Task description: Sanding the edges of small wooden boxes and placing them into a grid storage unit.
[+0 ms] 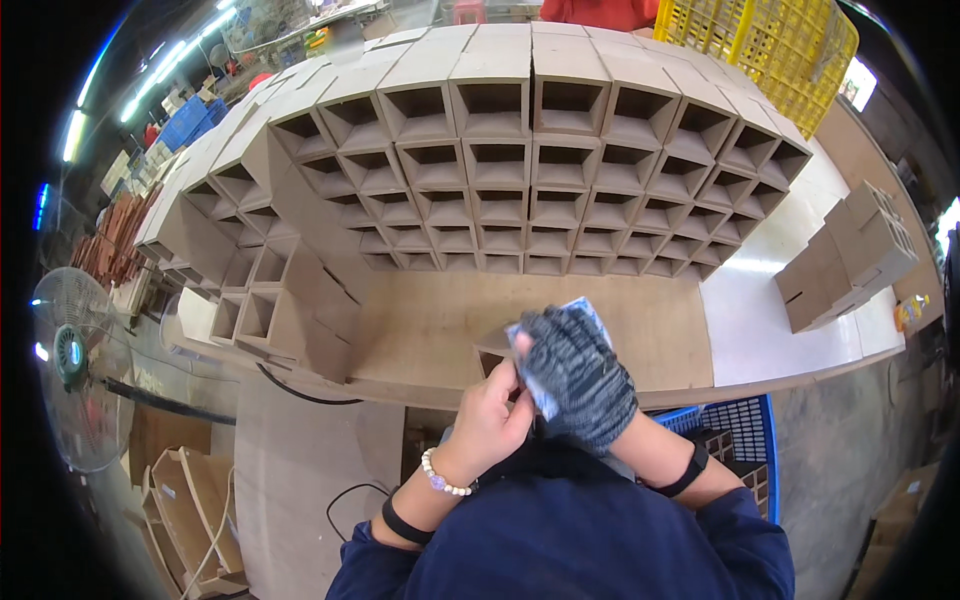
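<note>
My left hand [493,412], bare with a beaded bracelet at the wrist, is closed on the near side of a small brown open-ended box [489,362]. My right hand [583,375] wears a grey knitted glove. Its fingers are wrapped round a folded blue-and-white cloth [541,398], pressed against the box from the right. Both hands meet in front of my chest at the bench's near edge. Most of the box is hidden behind the hands and cloth. Beyond them, a stacked wall of brown open-ended boxes [502,150] curves across the bench.
A shorter box stack [318,315] stands at the left, another group of boxes [845,255] at the right. A yellow plastic crate [765,50] sits at the far right. Below the bench edge is a blue crate [768,440] holding box pieces. A fan [72,360] stands on the left.
</note>
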A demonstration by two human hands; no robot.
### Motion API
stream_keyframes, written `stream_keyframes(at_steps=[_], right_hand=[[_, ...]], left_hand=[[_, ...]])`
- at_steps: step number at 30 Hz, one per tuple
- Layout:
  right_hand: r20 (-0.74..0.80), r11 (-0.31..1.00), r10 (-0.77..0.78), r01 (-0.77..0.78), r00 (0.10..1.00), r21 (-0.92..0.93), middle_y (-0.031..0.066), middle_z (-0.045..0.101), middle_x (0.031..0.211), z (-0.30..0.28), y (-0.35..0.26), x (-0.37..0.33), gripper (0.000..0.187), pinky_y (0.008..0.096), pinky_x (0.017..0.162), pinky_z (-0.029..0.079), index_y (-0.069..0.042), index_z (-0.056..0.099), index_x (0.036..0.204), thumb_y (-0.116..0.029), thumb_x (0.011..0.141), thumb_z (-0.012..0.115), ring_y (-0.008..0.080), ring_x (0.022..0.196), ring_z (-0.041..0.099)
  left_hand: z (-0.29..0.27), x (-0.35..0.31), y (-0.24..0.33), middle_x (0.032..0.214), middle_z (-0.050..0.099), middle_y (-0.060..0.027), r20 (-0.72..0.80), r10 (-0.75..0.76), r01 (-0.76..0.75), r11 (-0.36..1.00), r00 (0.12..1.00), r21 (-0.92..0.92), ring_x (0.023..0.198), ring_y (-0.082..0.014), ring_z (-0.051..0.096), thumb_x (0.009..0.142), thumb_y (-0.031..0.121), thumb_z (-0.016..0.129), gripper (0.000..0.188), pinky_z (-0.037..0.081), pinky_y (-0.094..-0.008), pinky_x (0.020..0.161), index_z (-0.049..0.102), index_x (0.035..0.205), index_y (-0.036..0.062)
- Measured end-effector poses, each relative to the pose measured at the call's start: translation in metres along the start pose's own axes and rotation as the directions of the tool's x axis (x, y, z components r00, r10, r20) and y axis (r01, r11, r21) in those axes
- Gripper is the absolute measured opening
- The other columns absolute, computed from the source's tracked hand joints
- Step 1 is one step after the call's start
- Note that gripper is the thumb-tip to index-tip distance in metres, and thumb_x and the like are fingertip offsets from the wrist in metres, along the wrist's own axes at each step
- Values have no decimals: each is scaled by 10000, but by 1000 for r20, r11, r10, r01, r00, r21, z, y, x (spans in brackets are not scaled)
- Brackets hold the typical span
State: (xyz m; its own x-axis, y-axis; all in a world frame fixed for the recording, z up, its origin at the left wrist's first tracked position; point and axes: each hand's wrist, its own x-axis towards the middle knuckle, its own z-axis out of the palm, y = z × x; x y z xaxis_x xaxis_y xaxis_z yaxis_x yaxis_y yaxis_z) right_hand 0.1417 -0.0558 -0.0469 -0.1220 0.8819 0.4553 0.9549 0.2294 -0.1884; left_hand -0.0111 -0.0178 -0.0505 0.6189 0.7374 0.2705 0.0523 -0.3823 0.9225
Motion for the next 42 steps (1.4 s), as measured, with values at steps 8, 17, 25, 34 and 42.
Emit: stream_keyframes(at_steps=[8,17,25,34,42], right_hand=[[-45,994,-32,36,998,99,184,509,1211,-16,-14,2,442,448,993,337,-27,487,1213,-195,804,496,331,1109,497],[-29,993,-87,89,996,78,171,517,1207,-17,-7,3,396,429,999,339,-11,512,1166,-168,803,496,316,1127,489],[-118,989,98,-110,988,-102,177,512,1218,-20,27,0,420,473,977,351,-74,485,1239,-119,822,508,326,1111,504],[8,970,195,-191,981,-149,154,500,1246,4,40,-8,456,466,1006,313,-75,482,1244,-179,800,497,306,1151,476],[-63,997,-64,66,996,27,182,527,1203,-16,0,-4,442,461,992,343,-97,482,1252,-132,812,511,335,1093,520]], left_hand=[[1,2,4,613,535,-161,16,115,-116,976,993,185,548,-357,551,746,21,583,189,424,-413,486,472,898,10],[-1,1,6,590,499,-158,44,174,-179,938,984,298,548,-345,533,769,38,576,175,400,-416,481,404,733,26],[-6,0,6,591,491,-153,39,221,-222,926,974,306,538,-332,517,763,25,582,151,397,-399,483,433,742,24],[-2,-7,-10,658,542,-148,22,118,-118,993,993,12,574,-314,565,810,49,564,107,449,-332,521,490,868,-4],[-5,0,-10,719,568,-161,51,107,-114,979,993,166,605,-321,570,802,16,547,172,461,-350,556,520,972,12]])
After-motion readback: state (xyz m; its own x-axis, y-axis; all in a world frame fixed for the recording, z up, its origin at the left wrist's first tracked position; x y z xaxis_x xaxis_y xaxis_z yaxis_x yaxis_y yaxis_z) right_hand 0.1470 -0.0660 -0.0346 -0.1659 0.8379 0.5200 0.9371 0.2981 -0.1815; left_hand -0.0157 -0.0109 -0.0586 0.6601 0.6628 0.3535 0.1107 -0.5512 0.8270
